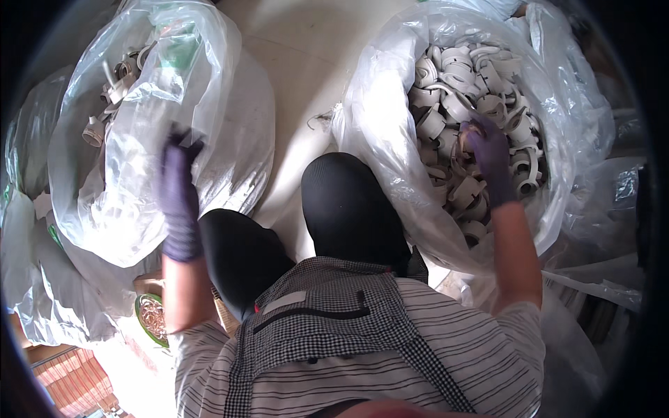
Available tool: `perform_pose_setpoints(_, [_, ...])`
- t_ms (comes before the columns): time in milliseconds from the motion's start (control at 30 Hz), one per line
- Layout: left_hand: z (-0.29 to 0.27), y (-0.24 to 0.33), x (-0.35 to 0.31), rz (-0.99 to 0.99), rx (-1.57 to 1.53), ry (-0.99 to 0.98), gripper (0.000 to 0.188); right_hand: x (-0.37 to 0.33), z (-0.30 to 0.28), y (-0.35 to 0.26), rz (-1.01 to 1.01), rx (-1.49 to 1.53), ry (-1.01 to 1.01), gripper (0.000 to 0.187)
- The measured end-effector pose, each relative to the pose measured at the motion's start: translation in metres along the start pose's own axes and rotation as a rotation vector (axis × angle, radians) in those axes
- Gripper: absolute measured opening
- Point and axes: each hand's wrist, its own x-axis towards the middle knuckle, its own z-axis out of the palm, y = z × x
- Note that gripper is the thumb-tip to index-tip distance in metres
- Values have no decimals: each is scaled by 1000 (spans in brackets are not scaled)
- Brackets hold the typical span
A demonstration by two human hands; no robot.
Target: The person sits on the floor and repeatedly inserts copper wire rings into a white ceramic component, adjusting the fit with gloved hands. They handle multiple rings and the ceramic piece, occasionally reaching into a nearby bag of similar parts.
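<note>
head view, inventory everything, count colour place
right bag: one, clear, right
right fittings: many, whitish, inside it
left bag: one, clear, left
left fittings: several, whitish, upper left
plastic sheeting: uncounted, clear, around bags
round container: one, green rim, lower left
striped item: one, reddish, bottom left
floor: one, pale, between bags
trousers: one pair, black, centre
apron: one, black and white, lower centre
shirt: one, whitish striped, bottom
left hand: one, purple glove, by left bag
right hand: one, purple glove, in right bag

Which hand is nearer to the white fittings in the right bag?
Right. The right hand is at the white fittings; the left hand is away, near the left bag.
</note>
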Motion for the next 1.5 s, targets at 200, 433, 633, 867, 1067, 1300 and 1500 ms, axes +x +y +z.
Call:
perform_pose_setpoints(200, [54, -46, -111, -383, -106, -216, 61, 69, 36, 30, -76, -756, -60, 71])
perform_pose_setpoints(433, [35, -43, -125, -473, 6, -168, 61, 67, 34, 15, -155, -863, 54, 77])
perform_pose_setpoints(633, [42, -42, -124, -406, -27, -167, 53, 53, -57, -30, -518, -930, 354, 70])
perform_pose_setpoints(867, [73, -6, -117, -211, 134, -366, 61, 32, -119, -125, -715, -697, 500, 70])
perform_pose_setpoints(1067, [97, 60, -98, 271, 455, -531, 79, -34, -82, -247, -972, -539, -479, 71])
perform_pose_setpoints(1300, [129, 15, -131, 111, 380, -514, 103, -32, 68, -266, -686, -380, -1260, 64])
perform_pose_setpoints(1500, [115, 11, -149, -249, 500, -452, 106, -54, 87, -225, -638, 508, -504, 27])
